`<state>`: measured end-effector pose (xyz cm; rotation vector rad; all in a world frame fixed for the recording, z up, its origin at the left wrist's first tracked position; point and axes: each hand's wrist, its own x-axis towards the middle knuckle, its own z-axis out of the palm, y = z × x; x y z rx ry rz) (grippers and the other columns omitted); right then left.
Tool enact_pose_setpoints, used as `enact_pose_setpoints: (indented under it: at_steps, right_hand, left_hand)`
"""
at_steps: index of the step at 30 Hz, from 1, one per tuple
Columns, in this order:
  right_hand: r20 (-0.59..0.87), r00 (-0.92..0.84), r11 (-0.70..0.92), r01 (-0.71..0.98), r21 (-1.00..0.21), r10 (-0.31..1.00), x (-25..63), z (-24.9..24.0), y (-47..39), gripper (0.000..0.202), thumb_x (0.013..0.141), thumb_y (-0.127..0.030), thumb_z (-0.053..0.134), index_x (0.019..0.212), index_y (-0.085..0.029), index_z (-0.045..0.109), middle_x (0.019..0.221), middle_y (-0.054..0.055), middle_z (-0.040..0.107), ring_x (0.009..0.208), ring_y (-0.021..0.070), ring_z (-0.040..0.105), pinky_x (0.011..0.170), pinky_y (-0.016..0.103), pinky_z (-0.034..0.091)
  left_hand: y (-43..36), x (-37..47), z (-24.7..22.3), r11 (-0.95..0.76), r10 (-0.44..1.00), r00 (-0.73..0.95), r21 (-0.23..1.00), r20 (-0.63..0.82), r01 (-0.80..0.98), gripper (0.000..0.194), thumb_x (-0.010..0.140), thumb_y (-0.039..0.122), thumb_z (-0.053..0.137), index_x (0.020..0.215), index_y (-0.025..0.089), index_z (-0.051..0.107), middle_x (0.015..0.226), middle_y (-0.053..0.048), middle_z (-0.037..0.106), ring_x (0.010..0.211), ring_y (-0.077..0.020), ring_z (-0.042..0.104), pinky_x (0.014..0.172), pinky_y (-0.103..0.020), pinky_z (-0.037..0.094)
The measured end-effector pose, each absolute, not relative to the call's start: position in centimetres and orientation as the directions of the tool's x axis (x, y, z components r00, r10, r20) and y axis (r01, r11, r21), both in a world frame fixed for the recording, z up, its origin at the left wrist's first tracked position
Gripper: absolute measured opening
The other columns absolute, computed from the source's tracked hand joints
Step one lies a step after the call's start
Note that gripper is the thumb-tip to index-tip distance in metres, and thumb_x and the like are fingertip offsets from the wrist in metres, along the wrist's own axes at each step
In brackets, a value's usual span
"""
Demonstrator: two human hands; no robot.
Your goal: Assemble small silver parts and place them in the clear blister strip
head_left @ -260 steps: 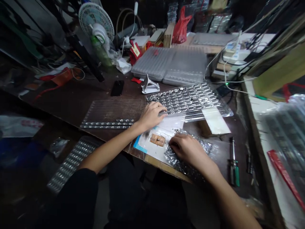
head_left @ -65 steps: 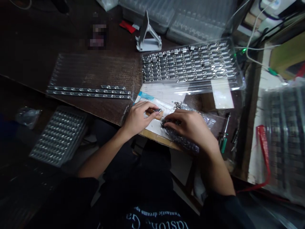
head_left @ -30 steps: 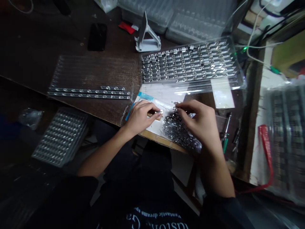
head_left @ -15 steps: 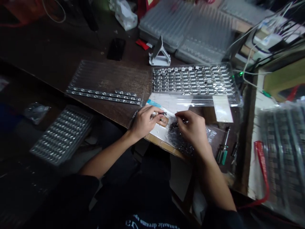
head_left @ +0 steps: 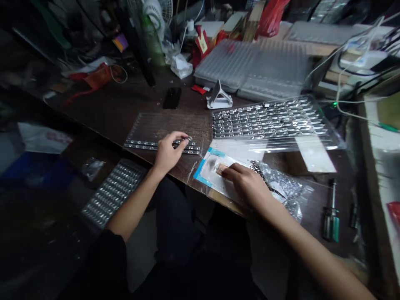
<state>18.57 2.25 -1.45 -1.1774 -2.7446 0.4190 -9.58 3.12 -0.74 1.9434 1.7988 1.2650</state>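
Observation:
My left hand [head_left: 168,154] is closed in a pinch on a small shiny metal part [head_left: 188,138], over the near rows of a clear ridged tray [head_left: 162,125]. Similar metal parts lie in those rows. My right hand [head_left: 250,183] is closed, its fingertips on a small tan block [head_left: 221,168] that they partly cover. The block sits on a white sheet with blue tape [head_left: 203,177]. Beside the right hand lies a clear plastic bag [head_left: 289,183] with small dark metal pieces near its opening.
A second tray [head_left: 331,139] full of metal parts is at the right, with a white card [head_left: 315,153] over its front. Screwdrivers [head_left: 331,216] lie beyond the bag. A phone [head_left: 172,98], a white stand [head_left: 219,96] and stacked clear trays [head_left: 225,62] are at the back.
My left hand has moved left from the tan block to the tray, carrying the metal part. My right hand has moved from above the bag to the block. The view has tilted up.

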Motion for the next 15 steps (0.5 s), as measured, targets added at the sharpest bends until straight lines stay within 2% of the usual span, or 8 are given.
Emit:
enact_pose_setpoints:
  at_steps: [3,6,8,11,15]
  right_hand:
    - [0.006,-0.684,0.641,0.680,-0.355,0.729,18.7,-1.3,2.3,0.028,0.098,-0.013,0.053,0.116,-0.019,0.073,0.103,0.010,0.071,0.089,0.0230,0.070,0.074,0.030,0.052]
    - [0.082,-0.654,0.618,0.656,-0.432,0.752,19.3,-1.3,2.5,0.030,0.100,-0.018,0.051,0.124,-0.017,0.069,0.116,0.012,0.071,0.099,0.0246,0.070,0.081,0.033,0.054]
    - [0.120,-0.625,0.600,0.651,-0.464,0.771,19.9,-1.2,2.6,0.031,0.100,-0.021,0.049,0.123,-0.015,0.070,0.119,0.014,0.071,0.100,0.0253,0.070,0.083,0.034,0.054]
    - [0.109,-0.612,0.578,0.652,-0.491,0.783,21.1,-0.8,2.9,0.029,0.100,-0.021,0.049,0.114,-0.015,0.073,0.111,0.013,0.073,0.095,0.0245,0.070,0.081,0.034,0.053]
    - [0.036,-0.582,0.548,0.742,-0.386,0.813,22.5,-0.3,3.1,0.019,0.093,-0.024,0.063,0.103,-0.017,0.077,0.097,0.012,0.075,0.091,0.0277,0.069,0.078,0.037,0.050]
  left_hand:
    - [5.6,-10.6,-0.6,-0.176,0.926,-0.130,0.709,0.354,0.683,0.009,0.089,0.026,0.066,0.094,0.019,0.067,0.096,-0.004,0.076,0.094,-0.0192,0.074,0.084,-0.029,0.054]
    - [7.1,-10.0,-1.3,-0.194,0.962,-0.008,0.703,0.273,0.685,0.009,0.087,0.026,0.067,0.092,0.019,0.068,0.095,-0.004,0.076,0.093,-0.0201,0.073,0.087,-0.032,0.055]
    - [7.6,-9.6,-1.8,-0.226,0.965,0.074,0.650,0.253,0.726,0.007,0.087,0.026,0.067,0.090,0.020,0.070,0.102,-0.005,0.077,0.101,-0.0221,0.071,0.096,-0.037,0.053]
    - [7.7,-9.8,-2.0,-0.261,0.957,0.152,0.510,0.246,0.820,0.008,0.087,0.027,0.066,0.086,0.021,0.072,0.114,-0.006,0.075,0.113,-0.0247,0.066,0.105,-0.043,0.047]
    - [7.6,-11.2,-1.3,-0.254,0.959,0.188,0.351,0.213,0.901,0.013,0.088,0.030,0.064,0.084,0.023,0.074,0.117,-0.006,0.074,0.112,-0.0273,0.065,0.105,-0.048,0.046]
